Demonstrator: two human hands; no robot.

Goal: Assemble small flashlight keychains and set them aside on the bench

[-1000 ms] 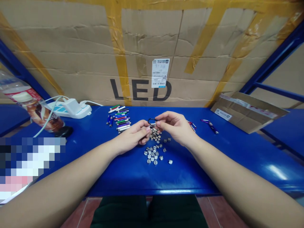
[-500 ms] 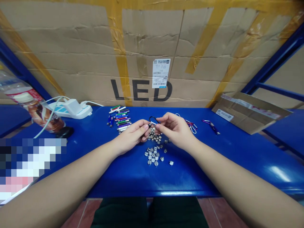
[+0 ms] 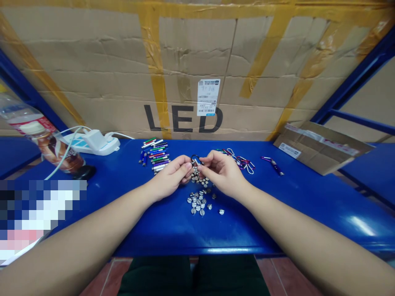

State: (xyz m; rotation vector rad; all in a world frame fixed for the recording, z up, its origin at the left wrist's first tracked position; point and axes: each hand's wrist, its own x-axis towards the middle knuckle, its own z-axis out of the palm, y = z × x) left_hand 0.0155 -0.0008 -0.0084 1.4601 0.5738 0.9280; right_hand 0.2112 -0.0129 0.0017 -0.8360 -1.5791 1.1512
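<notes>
A black carabiner (image 3: 195, 156) is pinched between the thumb and fingers of my right hand (image 3: 222, 172), its curved end upright. My left hand (image 3: 174, 173) is closed right beside it, fingertips at the carabiner's left end. A small part shows at the left fingertips, but the fingers hide most of what they hold. Just beneath both hands lie small round silvery pieces (image 3: 197, 201), some with a raised ridge. Left of my left hand is a pile of coloured metal tubes (image 3: 159, 154). Beyond my right hand are several loose carabiners (image 3: 245, 163) in mixed colours.
A blue tube with a carabiner (image 3: 275, 165) lies apart at the right, near an open cardboard box (image 3: 317, 146). At left stand a power strip (image 3: 92, 142) with cables and a drink bottle (image 3: 57, 150). A large carton (image 3: 185, 53) backs the blue table (image 3: 240, 236).
My right hand has shifted slightly left and down, bringing the black carabiner up against my left fingertips. More of the loose carabiners behind it now shows.
</notes>
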